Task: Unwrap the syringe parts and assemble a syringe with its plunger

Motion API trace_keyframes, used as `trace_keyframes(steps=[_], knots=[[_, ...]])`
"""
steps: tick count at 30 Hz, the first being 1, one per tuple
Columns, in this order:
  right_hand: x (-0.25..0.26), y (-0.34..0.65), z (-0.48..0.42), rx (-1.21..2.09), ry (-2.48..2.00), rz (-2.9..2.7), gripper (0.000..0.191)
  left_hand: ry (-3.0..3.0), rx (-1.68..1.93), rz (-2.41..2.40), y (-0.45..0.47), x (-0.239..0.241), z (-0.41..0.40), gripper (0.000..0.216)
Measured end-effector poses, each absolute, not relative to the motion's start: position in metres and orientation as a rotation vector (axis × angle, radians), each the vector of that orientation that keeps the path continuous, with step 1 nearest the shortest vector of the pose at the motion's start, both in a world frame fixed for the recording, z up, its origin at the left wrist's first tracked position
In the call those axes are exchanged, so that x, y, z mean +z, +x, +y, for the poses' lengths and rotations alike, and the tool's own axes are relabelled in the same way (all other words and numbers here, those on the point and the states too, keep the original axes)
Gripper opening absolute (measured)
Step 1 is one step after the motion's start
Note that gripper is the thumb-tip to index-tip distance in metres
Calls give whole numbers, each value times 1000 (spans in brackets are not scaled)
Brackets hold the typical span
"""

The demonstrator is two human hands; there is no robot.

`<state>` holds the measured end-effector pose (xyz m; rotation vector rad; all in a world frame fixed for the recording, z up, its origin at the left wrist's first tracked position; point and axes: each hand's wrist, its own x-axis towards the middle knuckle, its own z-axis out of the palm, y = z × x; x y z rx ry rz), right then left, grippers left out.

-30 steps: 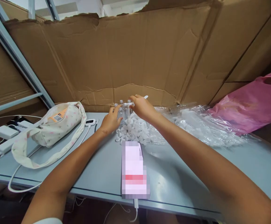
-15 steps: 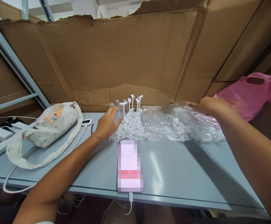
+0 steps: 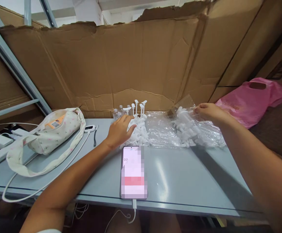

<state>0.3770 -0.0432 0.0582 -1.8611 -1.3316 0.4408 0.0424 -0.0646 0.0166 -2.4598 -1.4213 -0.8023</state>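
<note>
Head view: right hand (image 3: 209,112) apparently pinching a clear plastic bag of white parts (image 3: 207,134).
Bag stretches sideways, well right of the loosely spread left hand (image 3: 118,131).

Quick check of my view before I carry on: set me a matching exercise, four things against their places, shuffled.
Things:
1. Left hand
2. Right hand
3. Phone
4. Floral bag

Places:
A. Near the table's front edge, cable plugged in
B. At the clear plastic bag of white pieces
C. Left end of the table
D. At the heap of white caps

Pairs: 1-D, 2-B, 3-A, 4-C
</note>
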Motion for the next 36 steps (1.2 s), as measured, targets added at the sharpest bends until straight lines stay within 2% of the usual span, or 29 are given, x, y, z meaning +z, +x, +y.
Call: trace_keyframes(steps=[3, 5, 7, 12, 19, 23, 28, 32, 36], knots=[[73, 360, -55, 509, -1758, -1314, 16, -2472, -845, -1351, 42, 13, -67, 28], [81, 350, -63, 570, -1633, -1355, 29, -2457, -872, -1275, 41, 10, -68, 27], [84, 341, -72, 660, -1516, -1416, 34, -2400, -901, -1184, 40, 9, -70, 28], [69, 325, -88, 967, -1286, -1592, 28, -2240, -882, -980, 31, 10, -78, 30], [42, 317, -93, 1369, -1117, -1863, 38, -2315, -773, -881, 19, 12, -87, 24], [33, 314, -90, 1251, -1214, -1938, 41, -2349, -780, -840, 21, 10, -91, 19], [19, 311, -91, 875, -1415, -1878, 36, -2379, -1018, -729, 31, 7, -96, 12], [8, 306, -96, 544, -1524, -1857, 31, -2804, -1213, -1064, 38, 12, -101, 9], [5, 301, -101, 447, -1549, -1811, 26, -3194, -1523, -1487, 39, 16, -99, 19]])
